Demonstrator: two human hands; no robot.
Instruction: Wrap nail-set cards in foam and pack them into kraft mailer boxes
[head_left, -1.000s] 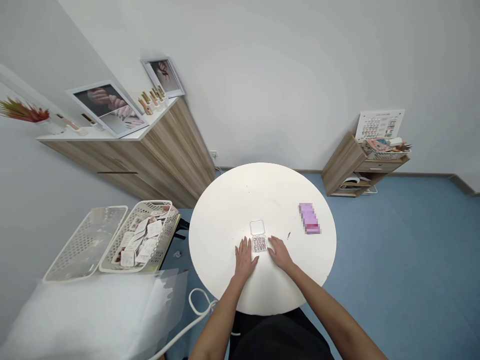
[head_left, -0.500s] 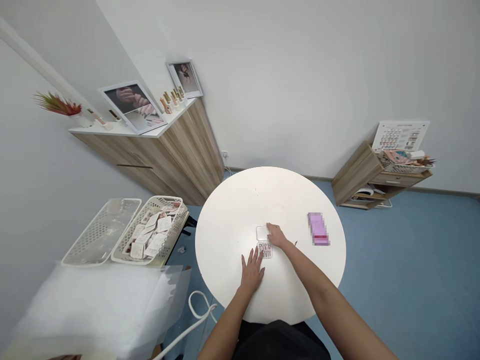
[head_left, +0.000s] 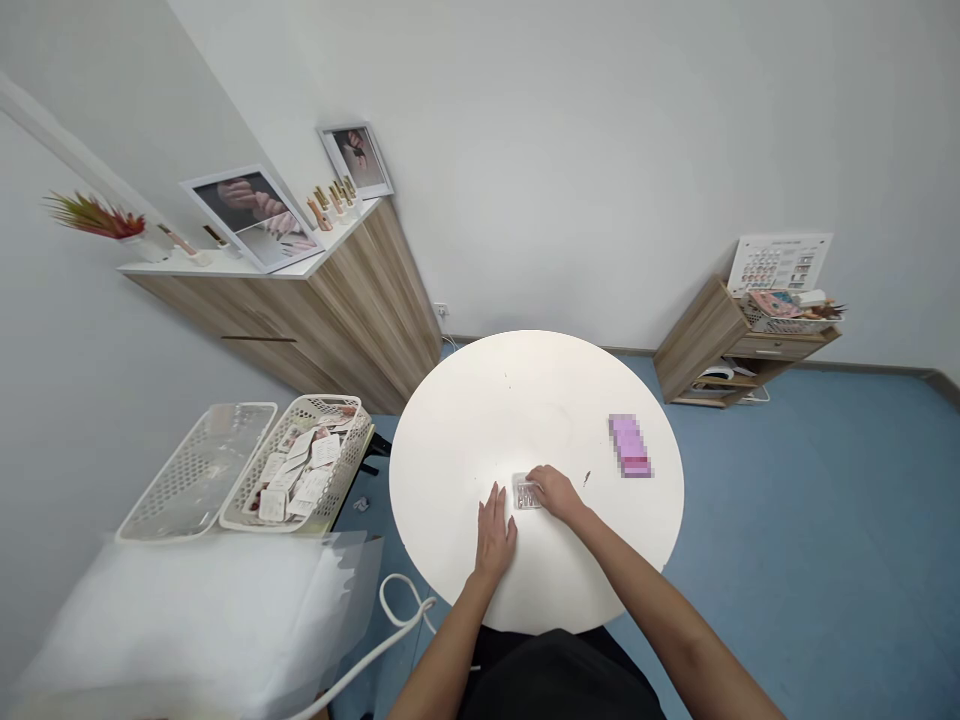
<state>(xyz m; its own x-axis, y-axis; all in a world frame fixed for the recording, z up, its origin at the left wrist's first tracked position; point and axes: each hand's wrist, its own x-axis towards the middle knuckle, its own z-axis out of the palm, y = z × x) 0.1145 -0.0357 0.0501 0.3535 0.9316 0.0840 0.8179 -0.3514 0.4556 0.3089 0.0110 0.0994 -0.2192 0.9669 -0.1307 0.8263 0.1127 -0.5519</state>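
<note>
A small clear plastic case [head_left: 523,492] with several small pinkish, nail-like pieces in rows lies on the white round table [head_left: 465,430]. My right hand [head_left: 555,492] comes in from the right, its curled fingers gripping the case's lid, which is over the pieces. Whether the lid is fully down is too small to make out. On the left, my left hand [head_left: 495,540] rests flat on the tabletop, fingers stretched out, just beside the case and holding nothing.
A blurred purple item [head_left: 630,446] lies at the table's right, with a small dark mark [head_left: 587,478] nearer my right hand. Left of the table stand a white basket of cards [head_left: 232,510] and a wooden cabinet [head_left: 375,310]. A low wooden shelf [head_left: 694,345] stands back right.
The case's lid has swung from lying open behind the case to over the pieces, moved by my right hand towards me. My left hand has drawn slightly away from the case.
</note>
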